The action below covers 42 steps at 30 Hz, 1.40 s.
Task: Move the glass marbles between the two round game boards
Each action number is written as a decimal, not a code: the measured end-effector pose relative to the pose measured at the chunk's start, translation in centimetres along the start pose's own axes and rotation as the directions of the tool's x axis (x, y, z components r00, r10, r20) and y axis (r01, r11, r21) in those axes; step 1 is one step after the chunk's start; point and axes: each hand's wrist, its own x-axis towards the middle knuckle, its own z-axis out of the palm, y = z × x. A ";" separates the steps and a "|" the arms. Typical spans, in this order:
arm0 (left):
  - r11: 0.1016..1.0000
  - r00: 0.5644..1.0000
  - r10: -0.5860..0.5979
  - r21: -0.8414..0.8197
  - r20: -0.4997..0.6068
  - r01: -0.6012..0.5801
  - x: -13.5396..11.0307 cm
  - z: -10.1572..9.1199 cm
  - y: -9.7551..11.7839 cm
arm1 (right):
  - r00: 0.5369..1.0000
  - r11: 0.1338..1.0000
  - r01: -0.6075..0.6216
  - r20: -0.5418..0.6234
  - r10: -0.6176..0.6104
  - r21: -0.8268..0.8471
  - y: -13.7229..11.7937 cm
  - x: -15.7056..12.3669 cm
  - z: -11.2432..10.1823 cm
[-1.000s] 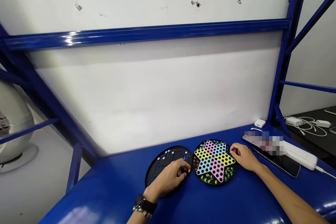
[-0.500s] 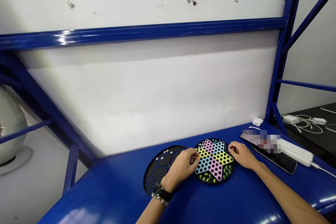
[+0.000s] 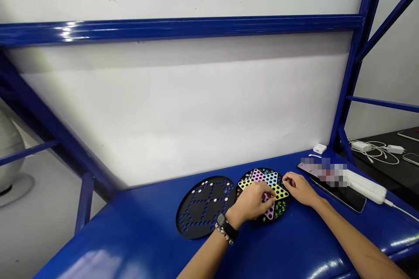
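Observation:
A round game board with a pastel star of pink, yellow and blue holed panels (image 3: 266, 179) lies on the blue table (image 3: 157, 244). My left hand (image 3: 253, 202), with a watch and bead bracelet at the wrist, is over the board's middle, fingers pinched on a small orange peg. My right hand (image 3: 297, 188) rests curled on the board's right rim, steadying it. A black round perforated tray (image 3: 204, 207) lies to the left, with several white pegs in its holes.
A phone (image 3: 340, 192) and a white power strip (image 3: 366, 186) lie to the right of my right hand. A small white charger (image 3: 319, 148) sits near the wall. Blue steel frame bars run overhead and on both sides. White cables lie on a black table at far right.
My left hand has moved right from the black tray onto the middle of the coloured star board, carrying the orange peg. My right hand stays at the board's right rim.

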 end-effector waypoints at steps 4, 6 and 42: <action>0.997 0.999 0.027 0.077 0.036 -0.030 0.6 1.5 1.0 | 1.000 1.000 0.006 -0.005 -0.006 0.005 0.1 0.0 0.1; 0.994 0.999 0.043 0.101 0.021 -0.045 1.5 2.2 1.2 | 1.000 1.000 0.010 -0.005 -0.010 -0.001 0.1 0.0 0.1; 0.840 0.865 -0.420 0.242 -0.274 0.485 -22.4 -5.4 -8.1 | 0.989 0.997 0.076 0.123 -0.076 0.006 -3.2 -4.6 -1.9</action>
